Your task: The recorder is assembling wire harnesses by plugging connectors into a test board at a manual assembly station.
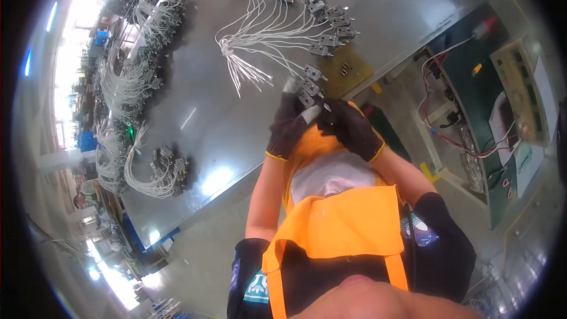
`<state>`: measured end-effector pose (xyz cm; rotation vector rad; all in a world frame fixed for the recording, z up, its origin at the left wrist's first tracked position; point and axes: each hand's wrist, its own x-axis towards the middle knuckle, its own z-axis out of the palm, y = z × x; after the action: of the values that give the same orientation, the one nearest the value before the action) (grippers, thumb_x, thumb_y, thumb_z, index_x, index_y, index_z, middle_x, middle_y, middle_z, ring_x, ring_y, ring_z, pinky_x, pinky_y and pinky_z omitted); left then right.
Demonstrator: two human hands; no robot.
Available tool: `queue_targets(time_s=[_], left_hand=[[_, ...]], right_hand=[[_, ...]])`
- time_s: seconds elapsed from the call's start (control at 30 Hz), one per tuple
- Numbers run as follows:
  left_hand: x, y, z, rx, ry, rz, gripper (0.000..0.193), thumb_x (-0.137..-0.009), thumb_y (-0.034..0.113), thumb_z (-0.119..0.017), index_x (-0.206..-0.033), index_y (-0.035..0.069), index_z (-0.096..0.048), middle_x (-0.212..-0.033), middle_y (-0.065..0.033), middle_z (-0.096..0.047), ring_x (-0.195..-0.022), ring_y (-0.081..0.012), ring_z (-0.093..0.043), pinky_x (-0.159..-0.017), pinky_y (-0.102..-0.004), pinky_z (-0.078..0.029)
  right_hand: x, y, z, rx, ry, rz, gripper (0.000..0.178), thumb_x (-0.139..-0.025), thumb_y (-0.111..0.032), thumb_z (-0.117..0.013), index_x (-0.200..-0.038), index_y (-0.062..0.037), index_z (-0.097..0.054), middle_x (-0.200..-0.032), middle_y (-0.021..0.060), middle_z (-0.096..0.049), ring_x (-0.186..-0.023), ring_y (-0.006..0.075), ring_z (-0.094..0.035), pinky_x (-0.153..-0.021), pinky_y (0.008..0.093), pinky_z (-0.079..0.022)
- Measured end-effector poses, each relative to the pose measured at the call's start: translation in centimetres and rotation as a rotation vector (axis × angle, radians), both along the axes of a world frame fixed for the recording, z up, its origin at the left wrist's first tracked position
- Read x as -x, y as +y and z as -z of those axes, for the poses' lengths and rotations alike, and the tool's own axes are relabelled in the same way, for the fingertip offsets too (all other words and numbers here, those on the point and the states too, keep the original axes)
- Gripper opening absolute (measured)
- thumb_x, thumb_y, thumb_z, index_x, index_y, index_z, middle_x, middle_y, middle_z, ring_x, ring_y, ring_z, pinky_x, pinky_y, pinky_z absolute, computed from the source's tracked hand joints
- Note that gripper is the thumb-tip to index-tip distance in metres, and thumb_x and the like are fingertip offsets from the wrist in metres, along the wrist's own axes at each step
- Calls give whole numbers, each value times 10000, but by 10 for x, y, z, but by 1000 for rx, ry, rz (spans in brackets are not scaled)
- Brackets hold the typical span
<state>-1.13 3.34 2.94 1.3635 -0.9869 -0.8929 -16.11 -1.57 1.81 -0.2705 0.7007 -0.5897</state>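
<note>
My left hand (pixel 288 123), in a dark glove with pale fingertips, is closed around a small metal block (pixel 308 98) at the table's near edge. My right hand (pixel 354 129), gloved the same way, is closed close beside it, its fingertips by the block. What it grips, if anything, is hidden. Just beyond my fingers lies another metal block (pixel 313 72) with a white wire. A bundle of white wires (pixel 226 47), gathered in a knot, fans out to several more metal blocks (pixel 317 3) set in an arc on the grey metal table (pixel 195 71).
A yellowish plate (pixel 349 71) with small dark parts lies right of my hands. Heaps of wired blocks (pixel 121 85) line the table's left side, with another bundle (pixel 159 174) nearer. On the right, a green bench (pixel 458 62) carries red cables, scissors (pixel 506 183) and a control box (pixel 520 91).
</note>
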Motion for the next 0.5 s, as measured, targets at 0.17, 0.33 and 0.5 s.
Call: queue_targets(time_s=[0.17,0.33,0.5], left_hand=[[-3,-10,6,-24,256,4,576,-884,24,-635,-1413,30,-406,-1220,-59,-559,-1096,-165,-552,-957,-304,-455],[-7,-17,31,16,30,-30,528,-877,31,-639,-1369,30,-446,-1166,-44,-544,-1019,-137,-532,-924,-279,-441],[-4,-21,46,93,-250,-34,571,-866,23,-657,-1379,18,-408,-1040,-54,-573,-904,-145,-557,-833,-299,-482]], right_hand=[[4,-58,20,976,269,49,269,-996,-272,-494,-1006,-47,-640,-799,37,-611,-704,143,-595,-613,289,-501],[8,-74,14,1408,442,321,249,-992,-249,-497,-1052,-41,-619,-774,41,-604,-639,128,-581,-572,274,-485],[34,-36,4,617,241,-95,280,-1010,-235,-500,-1175,-22,-575,-773,64,-603,-666,128,-606,-619,257,-508]])
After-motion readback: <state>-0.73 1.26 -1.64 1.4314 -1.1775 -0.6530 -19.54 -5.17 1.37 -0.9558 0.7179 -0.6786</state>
